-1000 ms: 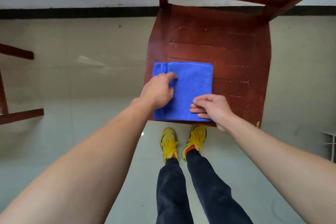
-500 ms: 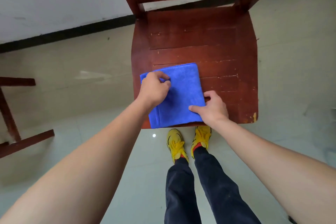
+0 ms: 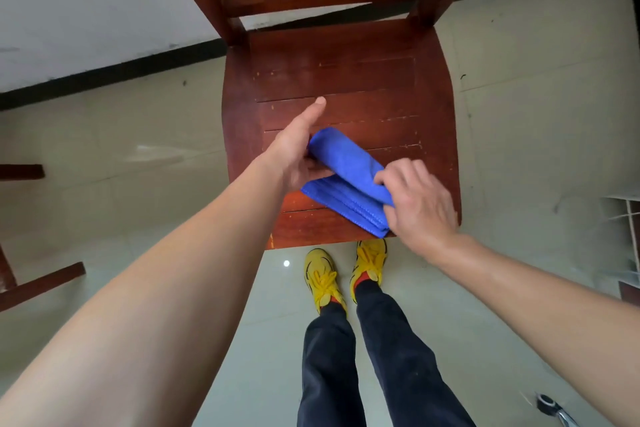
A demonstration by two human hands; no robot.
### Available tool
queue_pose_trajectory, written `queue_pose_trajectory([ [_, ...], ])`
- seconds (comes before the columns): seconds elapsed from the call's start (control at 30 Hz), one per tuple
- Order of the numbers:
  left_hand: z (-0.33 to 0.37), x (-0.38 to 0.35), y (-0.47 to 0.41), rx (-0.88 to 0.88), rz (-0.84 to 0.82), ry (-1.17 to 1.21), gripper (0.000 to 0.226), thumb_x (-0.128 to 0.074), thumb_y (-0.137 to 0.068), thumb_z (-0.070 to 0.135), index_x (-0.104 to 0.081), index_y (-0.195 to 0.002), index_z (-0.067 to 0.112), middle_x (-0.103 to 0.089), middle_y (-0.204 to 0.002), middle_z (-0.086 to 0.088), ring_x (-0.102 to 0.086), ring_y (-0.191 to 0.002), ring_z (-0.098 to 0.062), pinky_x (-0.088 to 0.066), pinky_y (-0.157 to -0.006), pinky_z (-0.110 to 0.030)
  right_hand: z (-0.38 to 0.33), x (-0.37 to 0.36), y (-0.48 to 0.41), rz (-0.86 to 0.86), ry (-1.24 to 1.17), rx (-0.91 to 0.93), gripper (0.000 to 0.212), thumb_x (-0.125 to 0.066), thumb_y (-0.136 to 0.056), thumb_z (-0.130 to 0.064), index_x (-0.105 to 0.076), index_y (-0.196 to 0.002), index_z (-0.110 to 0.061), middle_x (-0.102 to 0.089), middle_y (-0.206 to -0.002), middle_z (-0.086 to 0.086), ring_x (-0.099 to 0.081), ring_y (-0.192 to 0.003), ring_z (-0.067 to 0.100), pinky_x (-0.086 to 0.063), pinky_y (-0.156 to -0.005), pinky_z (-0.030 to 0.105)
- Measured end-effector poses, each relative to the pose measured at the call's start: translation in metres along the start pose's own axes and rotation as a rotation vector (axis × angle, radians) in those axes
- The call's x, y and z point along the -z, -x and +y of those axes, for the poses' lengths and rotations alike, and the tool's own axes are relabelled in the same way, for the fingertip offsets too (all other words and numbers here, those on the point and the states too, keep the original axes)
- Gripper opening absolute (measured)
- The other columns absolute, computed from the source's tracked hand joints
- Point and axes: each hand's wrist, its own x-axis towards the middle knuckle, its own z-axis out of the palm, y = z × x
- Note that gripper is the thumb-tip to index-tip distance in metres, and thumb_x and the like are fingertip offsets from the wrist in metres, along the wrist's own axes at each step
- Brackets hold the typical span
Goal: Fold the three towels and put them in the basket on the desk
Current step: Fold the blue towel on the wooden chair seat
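Chair seat: one towel, two hands.

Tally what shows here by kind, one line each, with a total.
Blue towel: 1, folded, held in both hands on the chair seat
Wooden chair: 1
Hands: 2, left hand and right hand
Yellow shoes: 2
Total: 6
No basket is in view.
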Motion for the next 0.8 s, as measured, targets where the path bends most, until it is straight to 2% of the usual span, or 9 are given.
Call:
queue_pose_trajectory([
  [0.1, -0.012, 0.006, -0.005, -0.133, 0.149, -0.150, 0.029, -0.072, -0.077, 0.015, -0.061, -0.104, 0.011, -0.063, -0.110, -0.008, -0.065, -0.103, -0.027, -0.059, -0.070, -0.037, -0.004, -0.016, 0.022, 0.000, -0.013, 0.029, 0.047, -0.070, -0.061, 0.007, -0.061, -0.103, -0.012, -0.057, -0.103, 0.005, -0.054, -0.091, 0.029, -0.044, -0.059, 0.038],
  [0.17, -0.018, 0.011, -0.006, -0.217, 0.230, -0.270, 0.020, -0.065, -0.078, 0.001, -0.061, -0.090, 0.017, -0.062, -0.097, -0.008, -0.061, -0.094, -0.025, -0.054, -0.072, -0.035, -0.006, -0.023, 0.032, -0.009, -0.023, 0.056, 0.046, -0.071, -0.064, 0.003, -0.064, -0.108, -0.011, -0.058, -0.107, 0.007, -0.054, -0.094, 0.031, -0.044, -0.063, 0.039],
  [0.27, -0.025, 0.018, -0.004, -0.343, 0.239, -0.417, 0.027, -0.058, -0.080, -0.004, -0.062, -0.093, 0.019, -0.062, -0.088, -0.005, -0.056, -0.080, -0.019, -0.046, -0.068, -0.029, -0.009, -0.027, 0.040, -0.017, -0.024, 0.103, 0.048, -0.071, -0.067, 0.000, -0.065, -0.113, -0.013, -0.058, -0.106, 0.007, -0.052, -0.093, 0.029, -0.041, -0.066, 0.038],
  [0.33, -0.032, 0.022, -0.001, -0.429, 0.245, -0.495, 0.034, -0.052, -0.078, -0.007, -0.062, -0.095, 0.020, -0.064, -0.085, -0.002, -0.057, -0.077, -0.019, -0.046, -0.066, -0.027, -0.009, -0.029, 0.042, -0.026, -0.028, 0.128, 0.048, -0.072, -0.068, -0.002, -0.065, -0.114, -0.014, -0.058, -0.102, 0.006, -0.052, -0.089, 0.028, -0.038, -0.067, 0.036],
  [0.4, -0.038, 0.024, 0.001, -0.491, 0.260, -0.580, 0.040, -0.046, -0.074, -0.009, -0.061, -0.095, 0.021, -0.064, -0.087, 0.001, -0.060, -0.080, -0.021, -0.046, -0.065, -0.026, -0.008, -0.033, 0.043, -0.061, -0.020, 0.155, 0.048, -0.075, -0.069, -0.006, -0.065, -0.115, -0.014, -0.057, -0.100, 0.006, -0.052, -0.087, 0.027, -0.037, -0.067, 0.035],
  [0.5, -0.051, 0.027, 0.007, -0.564, 0.323, -0.730, 0.044, -0.043, -0.072, -0.010, -0.060, -0.103, 0.016, -0.063, -0.091, 0.001, -0.059, -0.085, -0.019, -0.046, -0.069, -0.024, -0.004, -0.039, 0.048, -0.115, -0.035, 0.161, 0.051, -0.079, -0.070, -0.014, -0.065, -0.119, -0.014, -0.059, -0.105, 0.006, -0.053, -0.094, 0.026, -0.044, -0.070, 0.035],
  [0.63, -0.062, 0.034, 0.004, -0.667, 0.428, -1.037, 0.047, -0.049, -0.072, -0.005, -0.053, -0.116, 0.011, -0.057, -0.114, -0.013, -0.054, -0.105, -0.033, -0.046, -0.084, -0.038, 0.000, -0.041, 0.056, -0.184, -0.119, 0.138, 0.047, -0.072, -0.078, -0.021, -0.063, -0.123, -0.013, -0.058, -0.117, 0.007, -0.054, -0.108, 0.028, -0.049, -0.082, 0.040],
  [0.7, -0.058, 0.032, 0.008, -0.748, 0.480, -1.291, 0.047, -0.051, -0.071, -0.005, -0.051, -0.115, 0.010, -0.050, -0.113, -0.014, -0.047, -0.104, -0.036, -0.043, -0.073, -0.042, -0.002, -0.037, 0.054, -0.177, -0.188, 0.078, 0.037, -0.064, -0.082, -0.026, -0.067, -0.117, -0.013, -0.059, -0.114, 0.005, -0.055, -0.106, 0.028, -0.050, -0.079, 0.041],
  [0.8, -0.050, 0.019, 0.021, -1.077, 0.379, -1.596, 0.034, -0.056, -0.064, -0.009, -0.056, -0.095, 0.004, -0.051, -0.093, -0.017, -0.049, -0.084, -0.036, -0.028, -0.054, -0.036, -0.008, -0.025, 0.043, -0.067, -0.310, -0.119, 0.017, -0.061, -0.083, -0.019, -0.072, -0.096, -0.013, -0.060, -0.096, 0.001, -0.057, -0.088, 0.024, -0.048, -0.069, 0.037],
])
